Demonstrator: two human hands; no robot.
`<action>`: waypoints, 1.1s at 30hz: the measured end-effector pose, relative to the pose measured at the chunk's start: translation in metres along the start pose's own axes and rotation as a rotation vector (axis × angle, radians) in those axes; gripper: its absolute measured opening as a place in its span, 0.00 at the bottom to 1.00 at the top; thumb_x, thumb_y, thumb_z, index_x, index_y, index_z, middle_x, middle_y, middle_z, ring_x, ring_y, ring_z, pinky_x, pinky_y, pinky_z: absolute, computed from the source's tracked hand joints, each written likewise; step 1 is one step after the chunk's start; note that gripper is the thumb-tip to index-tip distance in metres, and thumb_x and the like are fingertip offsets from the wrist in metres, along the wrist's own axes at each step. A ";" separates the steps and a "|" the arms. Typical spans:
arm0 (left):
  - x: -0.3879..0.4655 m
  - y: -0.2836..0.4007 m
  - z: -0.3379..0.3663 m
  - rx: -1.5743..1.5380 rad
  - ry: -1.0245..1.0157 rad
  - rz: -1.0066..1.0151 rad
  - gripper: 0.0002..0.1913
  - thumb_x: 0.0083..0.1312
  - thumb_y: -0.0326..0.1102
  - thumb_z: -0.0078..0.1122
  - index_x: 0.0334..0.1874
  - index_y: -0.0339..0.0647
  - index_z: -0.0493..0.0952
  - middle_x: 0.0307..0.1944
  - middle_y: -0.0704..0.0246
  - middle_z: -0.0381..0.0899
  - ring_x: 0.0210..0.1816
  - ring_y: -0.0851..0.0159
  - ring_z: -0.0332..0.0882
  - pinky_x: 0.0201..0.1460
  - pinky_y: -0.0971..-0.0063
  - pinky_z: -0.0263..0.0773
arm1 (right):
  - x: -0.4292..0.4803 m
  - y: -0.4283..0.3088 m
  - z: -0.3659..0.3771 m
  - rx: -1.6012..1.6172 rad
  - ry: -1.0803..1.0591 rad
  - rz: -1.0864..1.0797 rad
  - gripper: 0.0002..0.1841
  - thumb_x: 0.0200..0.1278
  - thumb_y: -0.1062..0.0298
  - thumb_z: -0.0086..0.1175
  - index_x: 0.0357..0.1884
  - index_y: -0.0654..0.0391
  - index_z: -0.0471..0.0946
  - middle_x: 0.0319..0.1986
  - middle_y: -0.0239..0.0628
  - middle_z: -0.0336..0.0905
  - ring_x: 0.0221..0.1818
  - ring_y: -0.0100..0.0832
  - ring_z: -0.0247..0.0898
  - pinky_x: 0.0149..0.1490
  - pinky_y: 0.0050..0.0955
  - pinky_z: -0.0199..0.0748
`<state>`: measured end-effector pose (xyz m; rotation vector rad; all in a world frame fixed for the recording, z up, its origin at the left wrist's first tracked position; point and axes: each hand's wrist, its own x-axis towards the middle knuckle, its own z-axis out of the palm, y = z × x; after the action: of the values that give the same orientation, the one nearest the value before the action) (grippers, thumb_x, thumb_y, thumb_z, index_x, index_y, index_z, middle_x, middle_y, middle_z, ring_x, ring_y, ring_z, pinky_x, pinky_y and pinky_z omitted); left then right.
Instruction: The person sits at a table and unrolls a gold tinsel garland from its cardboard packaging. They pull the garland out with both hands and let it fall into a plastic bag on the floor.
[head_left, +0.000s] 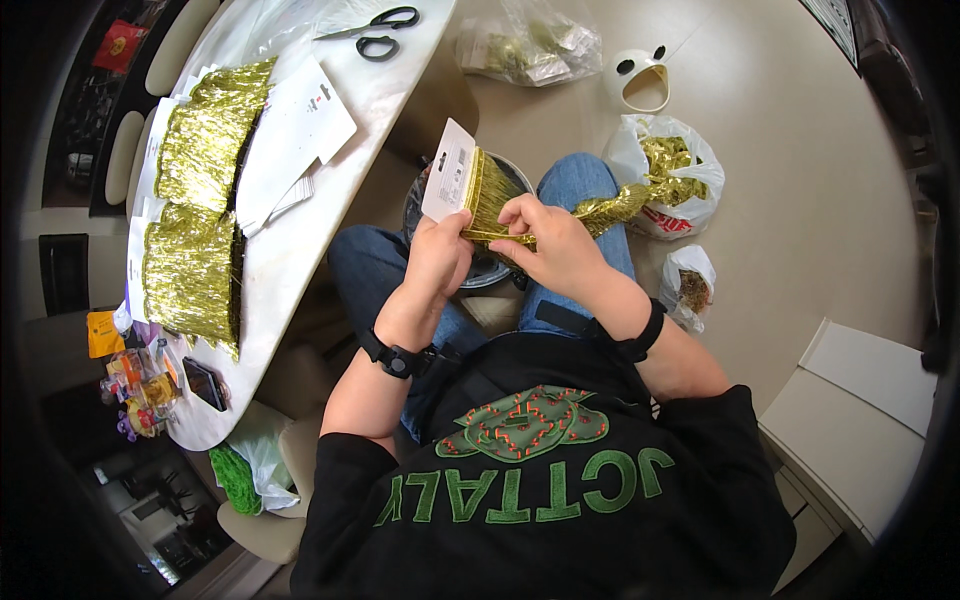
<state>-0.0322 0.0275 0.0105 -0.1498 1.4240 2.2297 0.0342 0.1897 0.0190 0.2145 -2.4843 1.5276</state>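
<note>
My left hand (442, 251) grips the lower edge of a white header card (450, 172) bearing print, with gold tinsel fringe (493, 187) along it. My right hand (551, 240) pinches the gold band of the fringe just to the right, close to my left fingers. From there a twisted length of gold tinsel (615, 210) runs over my knee to a white plastic bag (709, 161) filled with more of it. Beneath my hands, between my knees, is a round bin (484, 281), mostly hidden. Carded gold fringes (199, 262) lie in two stacks on the marble table.
On the table (300, 247) lie black-handled scissors (375, 34), white cards (289, 150) and a phone (204, 382). A clear bag (529, 49), a white mask-like object (634, 79) and a small bag (688, 289) rest on the floor. A white cabinet (847, 420) stands at right.
</note>
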 end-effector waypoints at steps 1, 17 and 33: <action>0.000 0.000 0.000 -0.011 -0.005 -0.002 0.23 0.66 0.19 0.42 0.65 0.26 0.64 0.63 0.55 0.71 0.64 0.54 0.70 0.68 0.63 0.63 | 0.000 -0.001 0.002 0.022 -0.016 0.021 0.14 0.59 0.67 0.62 0.42 0.58 0.70 0.27 0.41 0.79 0.32 0.46 0.77 0.38 0.40 0.73; -0.004 0.004 0.004 -0.119 0.014 -0.122 0.21 0.67 0.20 0.46 0.63 0.29 0.67 0.59 0.56 0.74 0.56 0.56 0.76 0.60 0.66 0.70 | 0.009 -0.003 0.009 -0.230 0.021 -0.363 0.12 0.50 0.72 0.60 0.40 0.50 0.82 0.27 0.32 0.73 0.33 0.37 0.74 0.39 0.35 0.74; -0.001 -0.005 -0.002 0.147 -0.011 -0.011 0.20 0.69 0.21 0.44 0.64 0.29 0.66 0.59 0.60 0.74 0.58 0.63 0.74 0.61 0.73 0.68 | 0.011 0.002 0.006 -0.570 -0.077 -0.499 0.04 0.54 0.66 0.53 0.30 0.51 0.79 0.27 0.29 0.69 0.35 0.31 0.69 0.36 0.31 0.66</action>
<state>-0.0292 0.0270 0.0059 -0.0958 1.5701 2.1048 0.0223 0.1849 0.0174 0.7280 -2.5354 0.6047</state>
